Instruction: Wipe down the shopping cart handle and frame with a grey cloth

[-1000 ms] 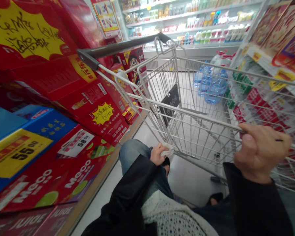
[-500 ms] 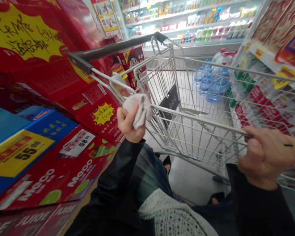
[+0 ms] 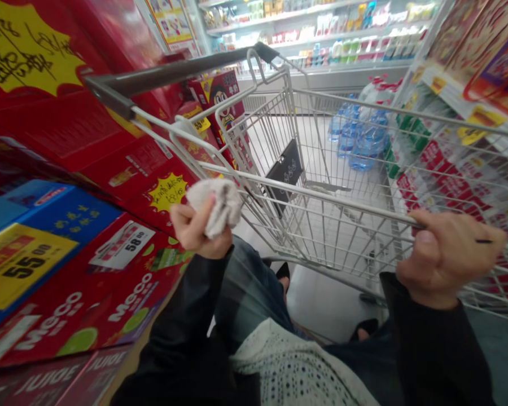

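Left hand (image 3: 197,230) raised above the near edge of the shopping cart (image 3: 342,223), its grip pressed together, pinching a crumpled grey-white cloth (image 3: 215,207). Right hand (image 3: 442,256) curled closed round the side rail (image 3: 364,206), a thin black pen (image 3: 484,241) poking past the fingers. Hanging inside the wire basket, a black tag (image 3: 284,176); blue water bottles (image 3: 362,141) beyond the far end

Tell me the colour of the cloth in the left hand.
The cloth is off-white with grey shading, clearest in the head view.
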`<state>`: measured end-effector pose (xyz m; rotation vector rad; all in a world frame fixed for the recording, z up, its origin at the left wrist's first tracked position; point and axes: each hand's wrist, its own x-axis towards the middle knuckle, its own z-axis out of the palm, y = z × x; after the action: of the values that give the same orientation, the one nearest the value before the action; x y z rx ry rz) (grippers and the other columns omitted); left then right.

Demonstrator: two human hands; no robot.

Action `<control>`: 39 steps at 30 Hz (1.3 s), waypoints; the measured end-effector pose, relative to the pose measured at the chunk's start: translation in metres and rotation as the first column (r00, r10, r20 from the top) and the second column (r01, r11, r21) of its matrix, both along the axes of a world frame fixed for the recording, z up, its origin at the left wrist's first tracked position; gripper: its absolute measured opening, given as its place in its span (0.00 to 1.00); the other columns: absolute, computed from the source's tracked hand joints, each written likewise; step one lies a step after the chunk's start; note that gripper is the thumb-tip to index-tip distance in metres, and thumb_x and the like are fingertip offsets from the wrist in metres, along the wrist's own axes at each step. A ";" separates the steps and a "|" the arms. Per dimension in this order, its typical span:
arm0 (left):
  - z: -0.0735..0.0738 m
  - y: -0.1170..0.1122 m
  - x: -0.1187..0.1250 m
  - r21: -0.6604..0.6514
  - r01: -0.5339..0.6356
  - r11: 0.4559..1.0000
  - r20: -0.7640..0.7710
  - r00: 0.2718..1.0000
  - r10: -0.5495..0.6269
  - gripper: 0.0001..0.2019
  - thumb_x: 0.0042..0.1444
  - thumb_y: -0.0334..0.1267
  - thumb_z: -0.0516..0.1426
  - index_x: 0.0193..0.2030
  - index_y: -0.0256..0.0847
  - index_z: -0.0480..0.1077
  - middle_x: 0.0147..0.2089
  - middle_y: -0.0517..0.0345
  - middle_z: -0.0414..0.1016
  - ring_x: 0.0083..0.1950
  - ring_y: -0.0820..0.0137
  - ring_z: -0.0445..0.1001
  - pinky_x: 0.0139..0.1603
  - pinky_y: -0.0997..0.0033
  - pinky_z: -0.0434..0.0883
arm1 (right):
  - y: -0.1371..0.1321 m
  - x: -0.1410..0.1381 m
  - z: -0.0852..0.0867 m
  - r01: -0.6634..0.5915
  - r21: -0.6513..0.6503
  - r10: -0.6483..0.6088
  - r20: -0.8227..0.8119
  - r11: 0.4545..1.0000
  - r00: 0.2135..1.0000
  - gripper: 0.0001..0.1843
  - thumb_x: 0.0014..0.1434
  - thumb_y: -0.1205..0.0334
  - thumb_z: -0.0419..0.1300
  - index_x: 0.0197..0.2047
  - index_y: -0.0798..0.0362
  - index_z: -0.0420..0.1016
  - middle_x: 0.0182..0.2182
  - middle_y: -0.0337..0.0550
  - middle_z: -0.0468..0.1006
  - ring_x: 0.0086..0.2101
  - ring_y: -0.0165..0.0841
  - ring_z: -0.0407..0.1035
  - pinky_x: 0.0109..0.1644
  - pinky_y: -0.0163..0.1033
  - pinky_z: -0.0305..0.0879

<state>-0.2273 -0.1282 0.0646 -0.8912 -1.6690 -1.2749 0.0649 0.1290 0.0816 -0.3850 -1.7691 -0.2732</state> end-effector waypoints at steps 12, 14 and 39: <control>-0.145 0.048 0.083 -0.400 0.192 0.896 -0.229 0.926 -0.301 0.11 0.62 0.37 0.59 0.47 0.47 0.83 0.30 0.62 0.54 0.27 0.75 0.56 0.26 0.75 0.57 | -0.010 0.007 0.007 -0.041 -0.107 0.049 0.069 0.993 0.996 0.18 0.64 0.58 0.47 0.39 0.52 0.78 0.26 0.42 0.78 0.28 0.37 0.68 0.43 0.48 0.56; -0.157 0.046 0.092 -0.481 0.229 0.846 -0.222 0.902 -0.370 0.13 0.61 0.36 0.58 0.45 0.51 0.84 0.29 0.61 0.56 0.27 0.75 0.59 0.26 0.76 0.59 | -0.010 0.007 0.009 -0.049 -0.104 0.059 0.098 0.993 0.993 0.19 0.64 0.59 0.47 0.39 0.53 0.79 0.26 0.43 0.78 0.28 0.38 0.68 0.43 0.48 0.56; -0.109 0.010 0.043 -0.476 0.201 0.856 -0.184 0.929 -0.320 0.14 0.60 0.39 0.58 0.47 0.49 0.84 0.30 0.62 0.57 0.27 0.77 0.60 0.28 0.77 0.62 | -0.008 0.008 0.006 -0.033 -0.101 0.045 0.123 0.994 0.991 0.17 0.65 0.62 0.47 0.43 0.50 0.77 0.27 0.44 0.78 0.29 0.39 0.68 0.43 0.49 0.54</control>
<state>-0.1845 -0.1179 -0.0442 -1.5448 -1.6971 -0.8949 0.0732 0.1205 0.0871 -0.4110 -1.9161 -0.1856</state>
